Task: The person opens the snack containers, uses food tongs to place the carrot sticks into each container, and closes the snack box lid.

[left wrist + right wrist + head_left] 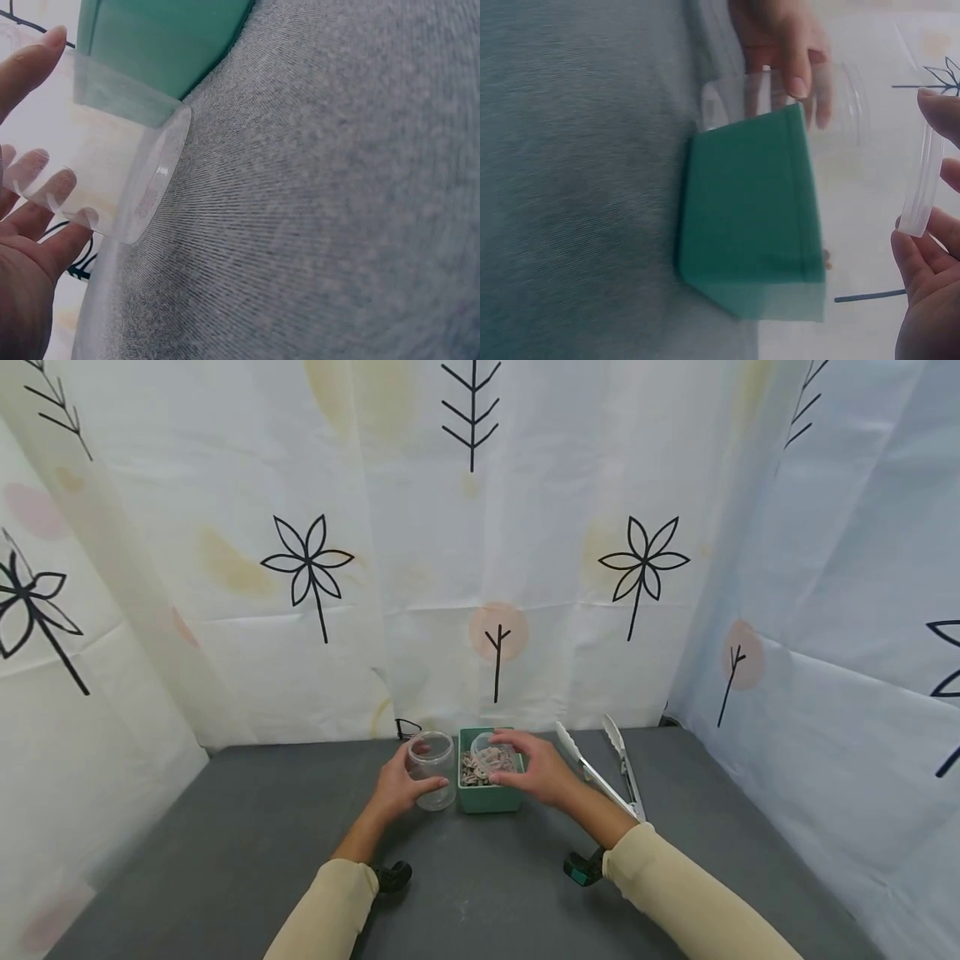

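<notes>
My left hand [396, 788] holds a clear, lidless jar [433, 781] that stands upright on the dark table, thumb on the near side and fingers around the far side. The jar's round base [161, 176] meets the table surface in the left wrist view. My right hand [546, 768] pinches a clear round lid [922, 184] by its edge, between thumb and fingers. It is held above a green box [490, 800] just right of the jar. Small pinkish-beige pieces [474, 774] lie inside the box, partly seen through the lid.
Open metal tongs [634, 789] lie right of the box, their tips toward the back, and the right forearm passes close to their hinge. A patterned white curtain [420, 677] hangs along the back of the grey table [465, 893] and at both sides.
</notes>
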Motion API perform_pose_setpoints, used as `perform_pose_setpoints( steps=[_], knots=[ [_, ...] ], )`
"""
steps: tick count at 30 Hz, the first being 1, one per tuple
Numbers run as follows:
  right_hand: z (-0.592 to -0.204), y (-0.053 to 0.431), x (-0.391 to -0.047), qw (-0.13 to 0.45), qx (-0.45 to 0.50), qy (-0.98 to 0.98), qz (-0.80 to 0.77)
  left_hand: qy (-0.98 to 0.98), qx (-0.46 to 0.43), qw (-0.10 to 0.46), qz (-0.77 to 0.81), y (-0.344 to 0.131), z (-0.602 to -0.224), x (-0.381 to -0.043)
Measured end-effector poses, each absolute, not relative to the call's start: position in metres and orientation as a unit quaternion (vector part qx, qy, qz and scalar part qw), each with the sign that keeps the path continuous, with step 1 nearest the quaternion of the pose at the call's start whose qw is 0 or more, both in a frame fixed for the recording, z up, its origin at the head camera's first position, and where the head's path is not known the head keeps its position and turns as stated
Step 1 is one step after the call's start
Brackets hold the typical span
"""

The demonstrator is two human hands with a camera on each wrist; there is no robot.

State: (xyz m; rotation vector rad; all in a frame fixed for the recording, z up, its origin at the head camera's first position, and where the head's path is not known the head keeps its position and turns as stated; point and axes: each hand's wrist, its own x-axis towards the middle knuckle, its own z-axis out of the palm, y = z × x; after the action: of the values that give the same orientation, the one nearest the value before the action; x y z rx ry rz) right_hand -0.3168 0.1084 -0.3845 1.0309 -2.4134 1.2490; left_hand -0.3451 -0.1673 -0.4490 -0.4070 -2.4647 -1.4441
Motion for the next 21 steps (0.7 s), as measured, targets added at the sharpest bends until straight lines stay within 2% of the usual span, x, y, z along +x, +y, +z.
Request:
perform_pose_setpoints(
  steps=[13, 21],
  knots=[
    [-0.407, 0.129, -0.294, 0.134, 0.393, -0.818, 0.399, -0.840, -0.146, 0.129, -0.506, -0.169, -0.449, -0.345],
    [-0.418, 0.137, -0.286, 0.120, 0.396, -0.822, 0.391, -0.842, -0.139, 0.118, -0.507, -0.168, -0.447, -0.344]
  ],
)
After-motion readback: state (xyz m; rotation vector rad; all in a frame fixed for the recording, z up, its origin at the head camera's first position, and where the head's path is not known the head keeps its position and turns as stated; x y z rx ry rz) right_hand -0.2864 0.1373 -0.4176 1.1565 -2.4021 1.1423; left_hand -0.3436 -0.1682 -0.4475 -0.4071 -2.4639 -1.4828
